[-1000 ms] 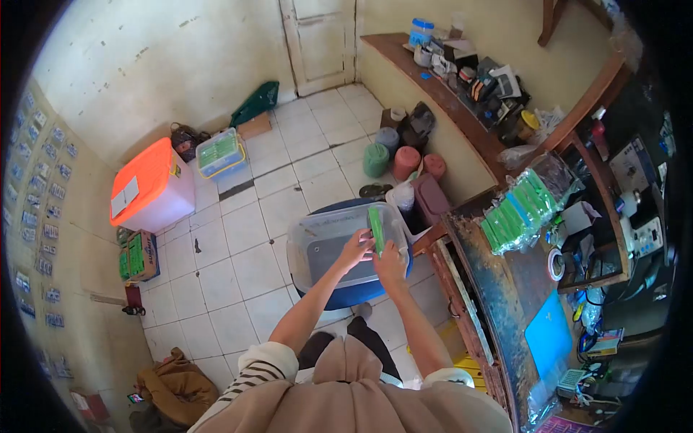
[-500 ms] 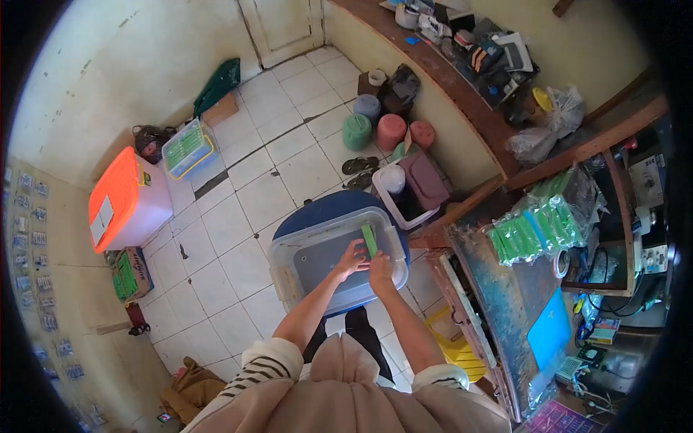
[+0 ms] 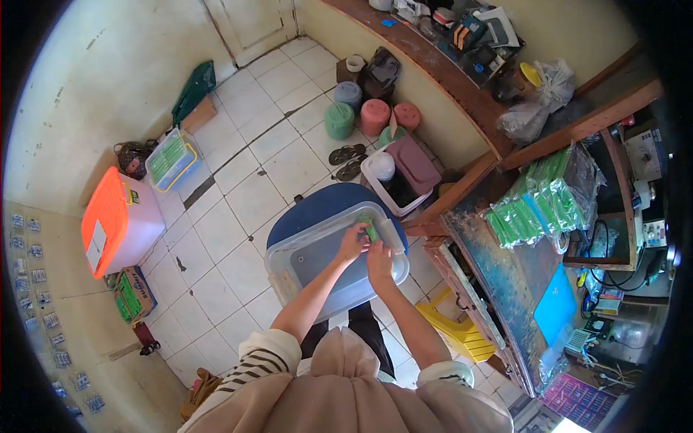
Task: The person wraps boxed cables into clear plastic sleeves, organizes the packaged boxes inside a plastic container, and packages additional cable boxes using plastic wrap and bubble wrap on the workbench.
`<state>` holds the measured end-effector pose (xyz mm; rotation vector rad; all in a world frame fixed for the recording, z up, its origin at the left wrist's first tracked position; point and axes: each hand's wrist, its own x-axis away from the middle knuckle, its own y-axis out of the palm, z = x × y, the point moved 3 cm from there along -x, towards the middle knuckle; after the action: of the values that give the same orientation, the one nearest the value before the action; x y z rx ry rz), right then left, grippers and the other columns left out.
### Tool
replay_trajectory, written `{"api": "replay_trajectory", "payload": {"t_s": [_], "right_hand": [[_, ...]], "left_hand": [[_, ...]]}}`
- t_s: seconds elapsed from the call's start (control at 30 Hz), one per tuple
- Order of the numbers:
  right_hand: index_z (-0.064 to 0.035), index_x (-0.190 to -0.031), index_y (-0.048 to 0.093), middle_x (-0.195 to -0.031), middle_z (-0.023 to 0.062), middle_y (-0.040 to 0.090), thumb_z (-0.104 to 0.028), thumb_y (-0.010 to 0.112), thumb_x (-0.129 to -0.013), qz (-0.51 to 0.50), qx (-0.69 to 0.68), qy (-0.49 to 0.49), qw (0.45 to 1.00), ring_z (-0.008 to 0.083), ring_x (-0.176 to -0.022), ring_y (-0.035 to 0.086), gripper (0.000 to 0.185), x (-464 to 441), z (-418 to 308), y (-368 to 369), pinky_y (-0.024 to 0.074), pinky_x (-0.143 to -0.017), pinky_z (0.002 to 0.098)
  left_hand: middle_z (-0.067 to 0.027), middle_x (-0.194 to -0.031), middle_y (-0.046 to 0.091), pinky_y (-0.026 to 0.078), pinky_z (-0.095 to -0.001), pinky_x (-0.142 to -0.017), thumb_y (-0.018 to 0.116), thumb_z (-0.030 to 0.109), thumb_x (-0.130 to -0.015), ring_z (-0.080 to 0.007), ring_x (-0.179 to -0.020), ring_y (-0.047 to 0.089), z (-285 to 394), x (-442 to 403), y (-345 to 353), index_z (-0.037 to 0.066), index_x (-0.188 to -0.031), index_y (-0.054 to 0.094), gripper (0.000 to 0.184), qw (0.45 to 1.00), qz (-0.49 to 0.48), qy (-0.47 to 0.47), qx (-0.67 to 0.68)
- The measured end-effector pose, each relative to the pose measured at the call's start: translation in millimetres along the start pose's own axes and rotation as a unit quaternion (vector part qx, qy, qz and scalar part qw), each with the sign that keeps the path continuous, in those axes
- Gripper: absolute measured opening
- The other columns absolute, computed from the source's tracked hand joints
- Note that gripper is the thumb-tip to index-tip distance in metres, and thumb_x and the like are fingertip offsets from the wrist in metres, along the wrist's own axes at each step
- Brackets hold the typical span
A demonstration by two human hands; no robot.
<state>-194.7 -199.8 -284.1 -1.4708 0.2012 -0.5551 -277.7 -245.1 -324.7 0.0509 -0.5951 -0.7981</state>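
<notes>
A small, narrow green packet [image 3: 370, 229] is in my hands at the right end of a clear plastic bin [image 3: 278, 283]. My left hand [image 3: 352, 243] has its fingers closed on the packet's left side. Against the packet's near end, my right hand [image 3: 379, 262] is closed on it too. Both hands are over the inside of the bin, and my fingers partly cover the packet. The bin rests on a round blue seat [image 3: 292, 224] in front of me.
At right, a worn workbench [image 3: 498, 289] bears bagged green packets [image 3: 538, 202] and a blue folder-like sheet [image 3: 554, 307]. An orange-lidded box [image 3: 133, 224] and a small clear bin [image 3: 172, 160] stand left. Beyond the seat are a white tub [image 3: 397, 198] and slippers [image 3: 348, 160].
The green packet has moved slightly down and left and looks more covered by my fingers. My left hand has come up onto it. The whole view has shifted a little.
</notes>
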Motion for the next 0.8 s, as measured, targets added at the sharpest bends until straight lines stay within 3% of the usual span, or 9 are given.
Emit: {"api": "replay_trajectory", "payload": {"t_s": [0.1,0.17,0.23,0.33,0.43,0.5,0.57,0.73,0.8], "right_hand": [[-0.0077,-0.096,0.056,-0.092,0.0063,0.049,-0.012,0.054,-0.075,-0.085,0.012,-0.018,0.996,0.0209,-0.093,0.05,0.022,-7.8,-2.5,24.6,0.0431,-0.076,0.0338],[-0.0068,-0.096,0.056,-0.094,0.0075,0.049,-0.012,0.053,-0.076,-0.051,-0.014,-0.023,0.998,0.0219,-0.094,0.049,0.021,-6.6,-1.3,32.0,0.0434,-0.077,0.0354],[-0.0059,-0.096,0.056,-0.095,0.0087,0.049,-0.012,0.052,-0.076,-0.016,-0.041,-0.029,0.999,0.0229,-0.094,0.049,0.021,0.8,-0.9,12.8,0.0438,-0.077,0.0369],[-0.0019,-0.098,0.055,-0.098,0.0124,0.049,-0.008,0.052,-0.076,-0.06,-0.153,0.001,0.986,0.0274,-0.095,0.049,0.023,14.1,10.1,-19.9,0.0426,-0.082,0.0404],[-0.0006,-0.098,0.054,-0.101,0.0146,0.048,-0.006,0.053,-0.075,0.015,-0.21,0.017,0.977,0.0319,-0.098,0.049,0.024,32.6,25.1,-36.6,0.0412,-0.085,0.0411],[-0.0032,-0.095,0.055,-0.101,0.0152,0.05,-0.005,0.055,-0.074,0.121,-0.353,0.017,0.927,0.0319,-0.097,0.05,0.021,57.5,44.7,-88.8,0.0412,-0.085,0.0404],[-0.003,-0.096,0.054,-0.1,0.0146,0.051,-0.004,0.056,-0.074,0.206,-0.333,0.02,0.92,0.0309,-0.096,0.051,0.022,75.6,75.1,-131.4,0.0439,-0.08,0.0398],[-0.0025,-0.092,0.056,-0.087,0.0142,0.057,0.006,0.053,-0.073,0.425,-0.358,0.088,0.827,0.0272,-0.077,0.057,0.021,128.1,169.3,-264.6,0.0463,-0.07,0.0346],[-0.0012,-0.095,0.055,-0.091,0.0134,0.057,0.004,0.051,-0.077,0.476,-0.392,0.148,0.773,0.0248,-0.081,0.057,0.02,138.1,207.2,-301.8,0.0467,-0.071,0.0319]], "left_hand": [[-0.014,-0.113,0.04,0.054,-0.0331,-0.069,0.045,-0.005,-0.082,-0.0269,-0.085,0.059,-15.1,-3.9,-0.9,0.012,-0.118,0.041,0.039,0.999,-0.025,-0.006,-0.044],[-0.0136,-0.113,0.04,0.053,-0.032,-0.07,0.045,-0.004,-0.082,-0.0253,-0.086,0.059,-15.2,-1.0,-1.9,0.012,-0.118,0.042,0.039,0.997,-0.034,-0.009,-0.065],[-0.0065,-0.11,0.046,0.047,-0.0297,-0.079,0.048,0.002,-0.083,-0.0163,-0.093,0.053,-5.0,13.6,1.4,0.016,-0.127,0.036,0.047,0.995,-0.082,-0.053,0.003],[-0.0135,-0.124,0.042,0.045,-0.0322,-0.082,0.048,0.009,-0.086,-0.0196,-0.095,0.056,15.0,30.8,3.1,0.012,-0.124,0.039,0.04,0.997,-0.046,-0.047,-0.032],[-0.0128,-0.123,0.045,0.042,-0.0319,-0.086,0.051,0.015,-0.086,-0.0194,-0.099,0.054,29.4,38.4,-2.2,0.009,-0.122,0.041,0.039,0.986,-0.092,0.035,-0.133],[-0.0109,-0.119,0.048,0.04,-0.032,-0.089,0.051,0.018,-0.086,-0.019,-0.102,0.051,45.0,46.9,0.6,0.009,-0.123,0.041,0.039,0.978,-0.084,0.111,-0.154],[-0.0089,-0.116,0.05,0.037,-0.0321,-0.092,0.051,0.021,-0.087,-0.0186,-0.106,0.048,78.4,53.4,26.9,0.009,-0.123,0.041,0.039,0.964,-0.082,0.184,-0.171],[-0.0082,-0.117,0.049,0.033,-0.0292,-0.095,0.049,0.02,-0.088,-0.017,-0.11,0.046,225.5,98.3,124.7,0.003,-0.115,0.046,0.032,0.928,-0.14,0.336,-0.082],[-0.0084,-0.12,0.047,0.031,-0.0285,-0.096,0.049,0.019,-0.088,-0.0161,-0.113,0.043,275.2,112.1,165.2,0.003,-0.115,0.045,0.032,0.912,-0.18,0.363,-0.056]]}}
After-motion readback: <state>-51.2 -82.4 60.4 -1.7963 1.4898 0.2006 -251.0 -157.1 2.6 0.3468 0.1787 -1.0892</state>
